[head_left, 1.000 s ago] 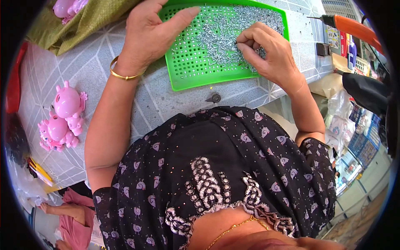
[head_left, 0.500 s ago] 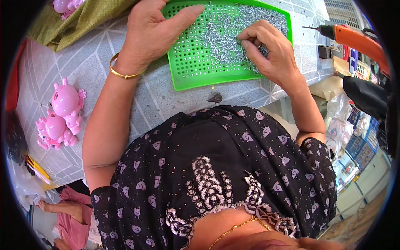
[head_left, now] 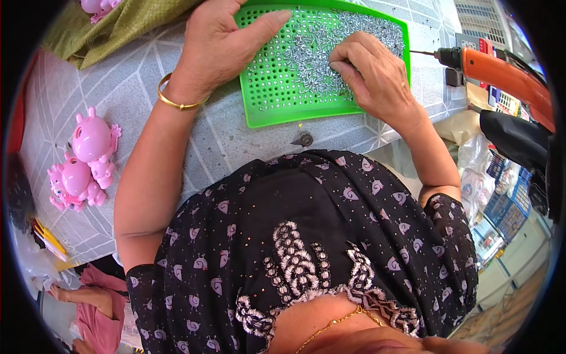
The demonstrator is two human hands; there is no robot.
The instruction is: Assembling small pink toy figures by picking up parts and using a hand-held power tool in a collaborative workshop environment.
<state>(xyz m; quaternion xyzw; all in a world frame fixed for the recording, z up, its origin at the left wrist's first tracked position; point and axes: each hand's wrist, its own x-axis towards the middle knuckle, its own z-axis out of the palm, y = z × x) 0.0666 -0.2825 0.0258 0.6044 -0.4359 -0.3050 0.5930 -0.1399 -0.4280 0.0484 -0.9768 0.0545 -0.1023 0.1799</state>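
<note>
A green perforated tray (head_left: 277,112) lies on the table. Small silver screws (head_left: 315,65) are heaped across its middle and right, and several sit in the holes at its left. My left hand (head_left: 218,44) grips the tray's left rim, thumb laid over the inside; its other fingers run partly out of view. Over the heap my right hand (head_left: 374,76) is closed, thumb and fingertips pressed together among the screws. Whatever it pinches is hidden by the fingers.
An orange electric screwdriver (head_left: 501,76) juts in at the right, its bit close to the tray. Pink plastic animal figures (head_left: 88,156) lie at the left, below an olive woven sack (head_left: 118,29). A small dark pointed piece (head_left: 303,140) rests before the tray. Another person's arm (head_left: 88,299) shows lower left.
My right hand has shifted slightly left over the screws, its fingers still pinched. The left hand keeps its place on the tray. The orange screwdriver appears slightly farther left.
</note>
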